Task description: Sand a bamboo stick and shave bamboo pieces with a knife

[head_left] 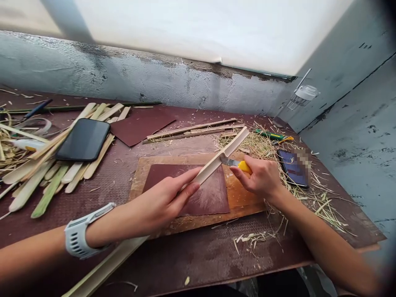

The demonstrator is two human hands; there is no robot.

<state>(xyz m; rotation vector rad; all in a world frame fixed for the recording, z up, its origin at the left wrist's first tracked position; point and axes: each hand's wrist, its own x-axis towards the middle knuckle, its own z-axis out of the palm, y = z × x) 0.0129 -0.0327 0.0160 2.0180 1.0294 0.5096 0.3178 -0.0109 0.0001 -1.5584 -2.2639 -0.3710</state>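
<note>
My left hand (168,198) is closed round a long split bamboo strip (208,168), thumb and fingers pinching it above the board. The strip is channel-shaped and slants from the lower left up to the right, passing under my left forearm. In my right hand (262,175) is a utility knife (244,166) with a yellow handle, its blade touching the strip's edge near the far end. Below both hands lies a sheet of dark red sandpaper (192,202) on a wooden board (247,202).
A black phone (83,139) rests on flat bamboo slats (49,189) at the left. Another phone (292,167) lies at the right among thin shavings (328,212). A green cutter (269,135) and a clear plastic cup (301,97) are further back. The wall (148,78) borders the table.
</note>
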